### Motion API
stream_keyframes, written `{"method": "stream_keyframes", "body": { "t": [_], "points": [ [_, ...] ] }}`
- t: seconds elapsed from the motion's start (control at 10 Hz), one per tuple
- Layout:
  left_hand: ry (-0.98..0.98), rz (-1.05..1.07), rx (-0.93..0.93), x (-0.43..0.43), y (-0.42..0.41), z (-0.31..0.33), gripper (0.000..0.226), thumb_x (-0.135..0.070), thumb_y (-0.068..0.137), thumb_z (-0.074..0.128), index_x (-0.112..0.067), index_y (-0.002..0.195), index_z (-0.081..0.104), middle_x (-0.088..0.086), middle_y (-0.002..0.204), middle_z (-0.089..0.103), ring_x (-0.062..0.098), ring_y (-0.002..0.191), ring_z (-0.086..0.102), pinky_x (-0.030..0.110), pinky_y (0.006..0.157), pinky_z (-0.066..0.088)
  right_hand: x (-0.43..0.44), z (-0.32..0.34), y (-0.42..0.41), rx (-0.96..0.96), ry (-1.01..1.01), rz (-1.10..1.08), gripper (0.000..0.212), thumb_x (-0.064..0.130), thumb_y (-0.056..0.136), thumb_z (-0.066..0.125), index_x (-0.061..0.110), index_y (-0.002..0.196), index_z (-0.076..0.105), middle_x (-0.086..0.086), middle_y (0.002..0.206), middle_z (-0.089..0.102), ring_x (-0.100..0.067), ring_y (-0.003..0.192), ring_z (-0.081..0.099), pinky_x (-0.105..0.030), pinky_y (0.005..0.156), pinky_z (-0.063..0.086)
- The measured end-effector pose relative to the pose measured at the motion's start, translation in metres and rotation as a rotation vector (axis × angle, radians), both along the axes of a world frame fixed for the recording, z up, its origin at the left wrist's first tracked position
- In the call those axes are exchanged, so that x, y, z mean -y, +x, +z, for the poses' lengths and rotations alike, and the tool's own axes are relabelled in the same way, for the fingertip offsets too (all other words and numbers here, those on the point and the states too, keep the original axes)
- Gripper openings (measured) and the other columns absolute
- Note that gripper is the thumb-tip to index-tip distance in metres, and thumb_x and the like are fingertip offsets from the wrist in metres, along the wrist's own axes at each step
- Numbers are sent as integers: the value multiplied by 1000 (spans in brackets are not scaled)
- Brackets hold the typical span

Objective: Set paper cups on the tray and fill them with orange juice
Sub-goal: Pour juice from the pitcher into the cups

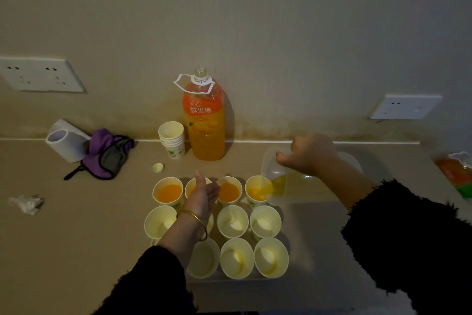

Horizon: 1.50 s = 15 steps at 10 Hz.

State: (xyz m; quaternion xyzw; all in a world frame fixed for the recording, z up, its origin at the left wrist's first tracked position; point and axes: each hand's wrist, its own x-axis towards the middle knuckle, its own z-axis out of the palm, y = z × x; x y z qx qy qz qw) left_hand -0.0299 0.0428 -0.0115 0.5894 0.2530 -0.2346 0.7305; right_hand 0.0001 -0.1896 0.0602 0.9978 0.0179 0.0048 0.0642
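Several paper cups stand in rows on a clear tray [286,277]. In the far row, the leftmost cup [168,192] and a third cup [229,191] hold orange juice. My right hand [310,155] tips a clear plastic container [281,182] over the far-right cup [258,191], and juice runs into it. My left hand [203,194] hovers over the second far cup with fingers apart, holding nothing. The nearer cups, such as one at the front right [270,257], hold no juice. An uncapped orange juice bottle [204,120] stands by the wall.
A stack of spare cups [172,139] stands left of the bottle, with the bottle cap [158,167] in front. A paper roll [65,142], a purple-grey cloth [107,153] and a crumpled tissue [26,203] lie at left. A bag [457,174] lies at the right edge.
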Motion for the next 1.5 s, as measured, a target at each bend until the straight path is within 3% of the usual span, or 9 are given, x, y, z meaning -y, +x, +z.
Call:
{"method": "stream_keyframes", "body": {
  "t": [0.2,0.4,0.6,0.8,1.0,1.5],
  "points": [
    [0,12,1,1,1,2,77,-57,96,13,1,136,42,15,141,45,24,134,37,34,113,20,1,-1,2,7,-11,20,58,64,86,38,15,55,41,1,60,42,-20,65,47,-22,51,24],
    [-5,8,3,0,1,2,77,-57,96,12,1,137,41,15,141,45,24,135,36,34,113,19,0,-1,3,-6,-12,10,57,65,86,38,15,62,47,0,66,47,-20,70,50,-25,56,30],
    [0,4,7,-1,1,2,77,-57,96,12,1,137,41,14,142,45,24,136,36,34,113,19,1,-1,3,-4,-6,13,56,64,86,38,16,58,40,2,62,42,-19,67,48,-22,53,26],
    [5,-1,4,-2,1,2,77,-58,96,12,0,137,42,14,142,45,24,135,36,35,113,18,0,0,4,-21,-23,14,56,65,87,36,16,60,40,1,65,42,-20,71,49,-25,58,31],
    [0,4,2,-2,1,2,77,-58,96,12,0,137,41,14,142,45,24,135,36,35,113,19,0,-1,4,-19,-16,-6,57,66,85,38,14,68,52,-1,70,49,-21,72,51,-26,62,34],
    [0,18,-3,-5,1,0,77,-59,95,15,1,136,43,14,140,47,25,134,37,34,112,22,-1,0,4,-8,-35,-15,58,65,86,39,12,74,59,0,65,47,-19,68,49,-22,53,28]
  ]
}}
